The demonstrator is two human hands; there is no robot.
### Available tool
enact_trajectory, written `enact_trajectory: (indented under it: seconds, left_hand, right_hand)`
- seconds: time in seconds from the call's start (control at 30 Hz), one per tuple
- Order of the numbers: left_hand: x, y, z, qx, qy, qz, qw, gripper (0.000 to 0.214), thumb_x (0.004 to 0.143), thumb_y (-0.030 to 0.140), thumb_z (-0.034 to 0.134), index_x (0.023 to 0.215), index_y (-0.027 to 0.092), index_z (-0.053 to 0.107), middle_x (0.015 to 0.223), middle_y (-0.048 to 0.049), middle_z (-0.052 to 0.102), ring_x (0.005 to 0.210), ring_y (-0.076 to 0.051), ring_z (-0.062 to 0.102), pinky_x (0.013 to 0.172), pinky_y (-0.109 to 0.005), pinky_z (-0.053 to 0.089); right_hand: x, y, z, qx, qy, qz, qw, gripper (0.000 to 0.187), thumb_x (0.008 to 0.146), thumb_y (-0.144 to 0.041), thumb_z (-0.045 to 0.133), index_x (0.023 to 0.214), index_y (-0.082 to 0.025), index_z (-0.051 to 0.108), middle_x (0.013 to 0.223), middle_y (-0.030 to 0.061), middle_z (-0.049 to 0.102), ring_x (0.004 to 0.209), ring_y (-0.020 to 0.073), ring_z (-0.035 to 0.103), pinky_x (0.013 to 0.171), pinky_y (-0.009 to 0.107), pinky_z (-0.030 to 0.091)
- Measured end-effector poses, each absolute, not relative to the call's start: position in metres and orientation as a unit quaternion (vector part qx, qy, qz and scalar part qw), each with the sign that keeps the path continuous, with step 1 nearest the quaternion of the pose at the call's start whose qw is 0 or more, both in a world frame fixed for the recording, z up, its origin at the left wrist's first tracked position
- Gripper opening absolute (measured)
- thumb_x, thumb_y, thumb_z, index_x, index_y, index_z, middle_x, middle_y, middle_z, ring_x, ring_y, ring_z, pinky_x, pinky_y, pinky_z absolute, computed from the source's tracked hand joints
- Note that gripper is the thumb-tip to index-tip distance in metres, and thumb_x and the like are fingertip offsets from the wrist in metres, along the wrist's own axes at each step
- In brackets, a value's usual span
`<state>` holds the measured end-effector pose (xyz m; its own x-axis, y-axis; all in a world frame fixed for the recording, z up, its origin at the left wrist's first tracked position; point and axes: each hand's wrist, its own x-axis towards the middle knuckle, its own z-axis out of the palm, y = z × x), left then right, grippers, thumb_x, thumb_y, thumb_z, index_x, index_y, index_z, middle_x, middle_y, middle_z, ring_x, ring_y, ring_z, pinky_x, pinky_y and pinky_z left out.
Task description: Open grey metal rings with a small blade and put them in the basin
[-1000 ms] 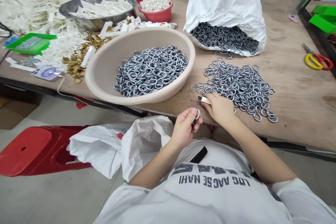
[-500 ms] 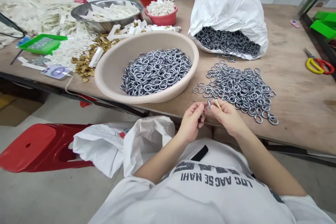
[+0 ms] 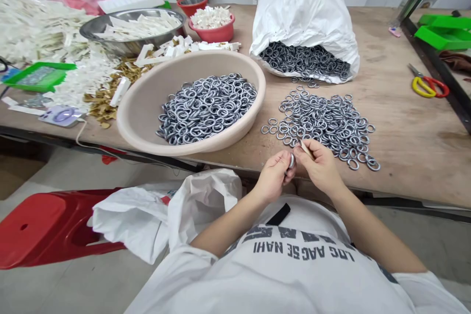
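Observation:
My left hand [image 3: 274, 176] is closed around a small silver metal ring [image 3: 291, 160] at the table's near edge. My right hand [image 3: 321, 164] pinches a small pale stick-like piece [image 3: 305, 147] and meets the left hand at the ring. Just beyond the hands a loose heap of metal rings [image 3: 324, 120] lies on the wooden table [image 3: 412, 127]. A beige basin [image 3: 147, 108] to the left holds many more rings. A white sack [image 3: 305, 14] lies open behind the heap, spilling rings.
White plastic pieces fill a steel bowl [image 3: 132, 27], a red bowl [image 3: 213, 24] and the far-left table. Yellow-and-red scissors [image 3: 429, 86] lie at right, green trays [image 3: 443, 32] beyond. A red stool [image 3: 44, 228] and white bag [image 3: 165, 211] sit by my lap.
My right hand left the ring heap and came back to meet my left hand. Both hands now work together on one ring; the view shifted slightly.

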<state>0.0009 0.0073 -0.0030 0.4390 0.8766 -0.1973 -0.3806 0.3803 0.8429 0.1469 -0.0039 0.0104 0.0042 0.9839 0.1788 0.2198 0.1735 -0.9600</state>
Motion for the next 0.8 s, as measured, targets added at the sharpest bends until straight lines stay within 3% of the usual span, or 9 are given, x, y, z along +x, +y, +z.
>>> enact_trajectory:
  seconds: [0.23,0.5,0.6,0.7,0.8]
  left_hand:
    - [0.000,0.012,0.008,0.315,0.348,0.445,0.762,0.046,0.082,0.057,0.068,0.074,0.017,0.047,0.055,0.0069,0.039,0.042,-0.004,0.030,0.038,-0.016,0.021]
    - [-0.004,0.002,0.010,0.350,0.310,0.398,0.790,0.046,0.083,0.056,0.067,0.072,0.017,0.046,0.053,0.0065,0.038,0.043,-0.004,0.029,0.041,-0.017,0.020]
    - [-0.010,0.002,0.010,0.360,0.279,0.376,0.807,0.046,0.085,0.055,0.065,0.068,0.017,0.045,0.054,0.0056,0.038,0.044,-0.004,0.030,0.042,-0.018,0.021]
    - [-0.020,0.013,0.009,0.340,0.331,0.421,0.773,0.042,0.085,0.053,0.066,0.073,0.016,0.051,0.059,0.0038,0.046,0.045,-0.004,0.035,0.042,-0.018,0.021]
    - [-0.031,0.024,0.007,0.358,0.378,0.455,0.723,0.035,0.084,0.048,0.068,0.092,0.014,0.065,0.068,-0.0001,0.058,0.048,-0.004,0.040,0.042,-0.017,0.023]
  right_hand:
    - [0.147,-0.021,0.021,-0.516,-0.753,0.179,0.368,0.029,0.096,-0.045,0.055,0.083,-0.020,0.063,0.078,0.0024,0.062,0.072,0.0149,0.054,0.066,0.028,0.036]
    - [0.158,-0.006,0.013,-0.587,-0.724,0.165,0.322,0.042,0.099,-0.051,0.045,0.072,-0.021,0.058,0.064,-0.0009,0.057,0.061,0.0136,0.050,0.060,0.027,0.031]
    - [0.166,0.007,0.008,-0.655,-0.681,0.140,0.297,0.042,0.100,-0.054,0.040,0.084,-0.023,0.064,0.069,0.0001,0.062,0.064,0.0162,0.055,0.060,0.027,0.032]
    - [0.158,0.018,0.005,-0.657,-0.718,0.080,0.216,0.034,0.098,-0.050,0.047,0.113,-0.025,0.065,0.100,0.0060,0.070,0.081,0.0204,0.063,0.061,0.028,0.033]
    - [0.142,0.029,0.005,-0.655,-0.746,0.028,0.117,0.026,0.097,-0.041,0.051,0.113,-0.026,0.066,0.105,0.0075,0.067,0.082,0.0212,0.064,0.059,0.029,0.030]
